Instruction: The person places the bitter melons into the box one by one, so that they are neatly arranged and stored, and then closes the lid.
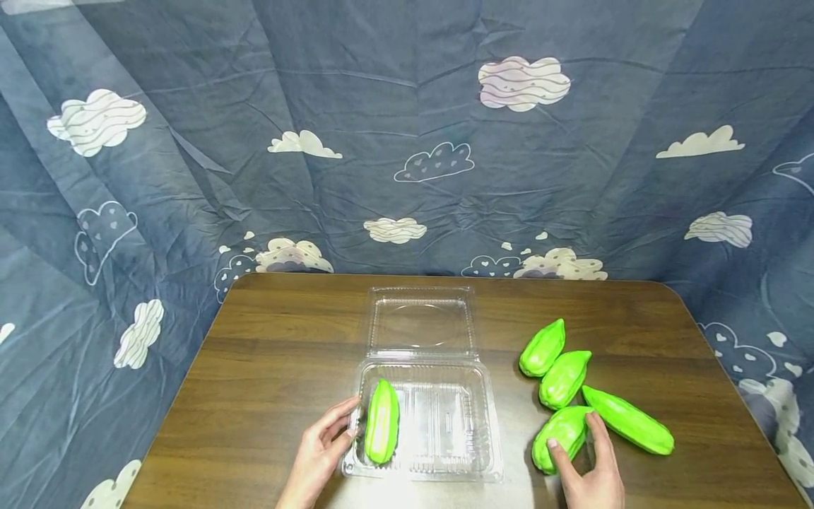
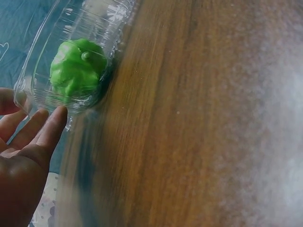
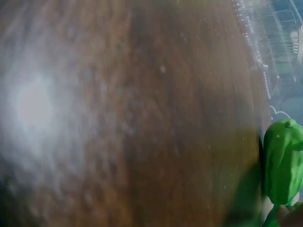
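An open clear plastic clamshell container [image 1: 422, 466] lies on the table, its lid [image 1: 420, 291] folded back flat. One slender green ridged gourd [image 1: 382, 424] lies lengthwise in its left part. Relaxed fingers of my left hand [image 1: 321, 447] touch the container's left side; in the left wrist view, the fingertips [image 2: 60, 113] lie against its clear wall. My right hand [image 1: 594, 470] grips a plump green ridged gourd [image 1: 562, 437], thumb on the near left side and fingers at the far right. In the right wrist view that gourd [image 3: 282, 161] shows at the right edge, with most of the hand out of frame.
Beyond the held one lie two plump green gourds [image 1: 559, 382] [image 1: 543, 348], end to end. A longer green gourd [image 1: 629, 422] slants to the right of my right hand. A blue cloud-patterned cloth [image 1: 432, 205] hangs behind the brown wooden table [image 1: 280, 339].
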Demonstrator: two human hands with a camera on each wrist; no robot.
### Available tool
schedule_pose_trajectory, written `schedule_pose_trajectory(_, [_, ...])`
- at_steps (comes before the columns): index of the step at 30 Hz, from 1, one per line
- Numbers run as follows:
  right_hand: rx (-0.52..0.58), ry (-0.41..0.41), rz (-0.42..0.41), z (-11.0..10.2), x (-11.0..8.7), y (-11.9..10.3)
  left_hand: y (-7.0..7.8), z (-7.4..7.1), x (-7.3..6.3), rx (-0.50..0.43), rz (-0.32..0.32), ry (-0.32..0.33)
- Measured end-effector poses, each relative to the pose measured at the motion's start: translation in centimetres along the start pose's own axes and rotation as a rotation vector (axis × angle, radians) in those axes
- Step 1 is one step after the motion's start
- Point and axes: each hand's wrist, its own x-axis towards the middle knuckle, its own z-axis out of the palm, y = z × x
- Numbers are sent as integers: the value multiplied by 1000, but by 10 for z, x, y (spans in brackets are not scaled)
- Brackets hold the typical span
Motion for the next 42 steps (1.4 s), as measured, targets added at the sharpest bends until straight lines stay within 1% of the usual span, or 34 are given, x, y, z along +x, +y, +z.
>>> schedule_pose_trajectory(2, [-30,-24,35,0,1,2,0,0,0,10,6,-1])
schedule_pose_trajectory(5, [-50,-100,133,0,2,2,0,0,-1,15,8,-2])
schedule_pose_trajectory(9, [-40,-175,222,0,6,2,0,0,-1,5,-12,3])
schedule_pose_trajectory(12, [-16,-191,243,0,9,2,0,0,0,-1,-28,7])
schedule_pose_trajectory(15, [59,-208,255,-1,10,3,-1,0,0,1,-24,7])
schedule_pose_trajectory(19, [177,-205,255,-1,10,5,-1,0,0,-4,-19,8])
schedule_pose_trajectory(20, [189,-200,254,-1,10,5,-1,0,-1,-8,-24,10])
schedule_pose_trajectory(23, [191,-202,231,-1,9,6,-1,0,-1,-10,-25,9])
schedule_pose_trajectory(27, [109,-224,212,-2,6,5,-1,1,-2,-12,-23,11])
schedule_pose_trajectory(30, [78,-235,211,-2,5,4,0,1,-1,-5,-15,13])
schedule_pose_trajectory(32, [90,-240,215,-1,4,4,1,2,-1,1,-4,12])
schedule_pose_trajectory(37, [170,-262,201,-1,1,-2,3,3,-2,15,13,8])
schedule_pose_trajectory(40, [186,-259,159,0,-2,-9,3,3,-3,23,19,7])
schedule_pose_trajectory(42, [208,-242,100,1,-4,-16,3,2,-2,26,23,7])
